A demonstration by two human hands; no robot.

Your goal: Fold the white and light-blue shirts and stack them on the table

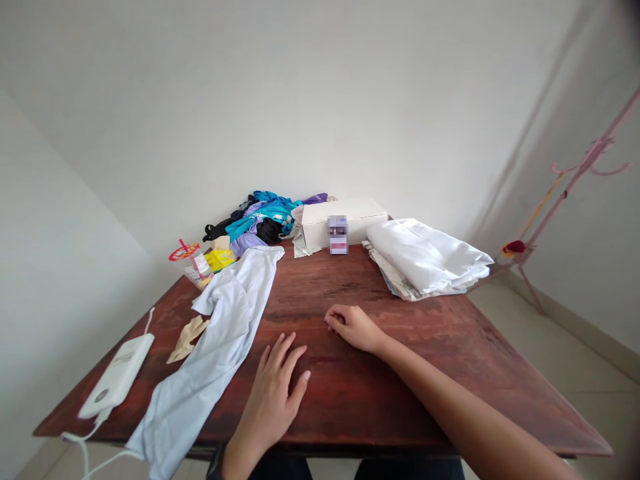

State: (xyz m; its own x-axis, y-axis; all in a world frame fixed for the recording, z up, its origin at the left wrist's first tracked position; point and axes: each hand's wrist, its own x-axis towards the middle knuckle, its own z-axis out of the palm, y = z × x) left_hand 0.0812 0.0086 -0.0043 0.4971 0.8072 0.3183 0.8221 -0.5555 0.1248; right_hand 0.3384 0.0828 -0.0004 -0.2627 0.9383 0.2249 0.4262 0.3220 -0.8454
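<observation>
Head view: my left hand (273, 400) lies open, right hand (357, 328) curled; a careless sweep (mine) could drag overhanging cloth (213, 363) down.

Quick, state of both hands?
Left hand: open, fingers spread, holding nothing.
Right hand: fingers curled loosely; whether anything is inside cannot be told.

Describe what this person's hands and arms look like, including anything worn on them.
Both the left hand and the right hand are ungloved, with short nails and no rings visible. A dark band circles the left wrist, cut off by the picture's edge. The right forearm is bare, with no sleeve, bracelet or marking showing.
</observation>
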